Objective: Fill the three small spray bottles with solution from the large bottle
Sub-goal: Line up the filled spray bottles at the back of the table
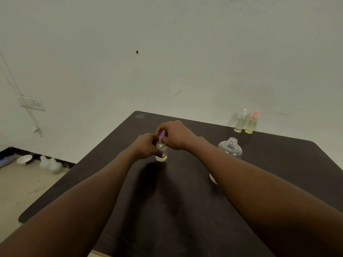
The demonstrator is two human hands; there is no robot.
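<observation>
Where the floor shows to the left of the table, a white bowl [24,159] sits near the base of the wall, with two translucent containers [52,165] just to its right. Above them, a wall socket [33,103] is mounted on the pale wall, and a cable hangs below it.

The dark table [167,210] fills the middle and right of the scene. Both forearms reach from the near edge toward its centre.

The left hand [146,145] is on the left side of the small spray bottle [161,155], with its fingers curled round the clear body in a firm grasp. The bottle is upright and holds pale yellowish liquid. Its base is at the table surface, but contact cannot be confirmed.

The right hand [176,135] is above and to the right of the bottle, with its fingers bent and pinching the purple spray top [162,134] at the bottle's neck.

Right of the hands, the large bottle [231,148] stands upright on the table, clear, with its threaded neck uncapped. A white object [213,178] lies near it, mostly hidden behind the right forearm.

At the far right edge of the table, against the wall, stand the white-topped spray bottle [241,121] and, just to its right, the pink-topped spray bottle [252,124], which holds yellowish liquid
</observation>
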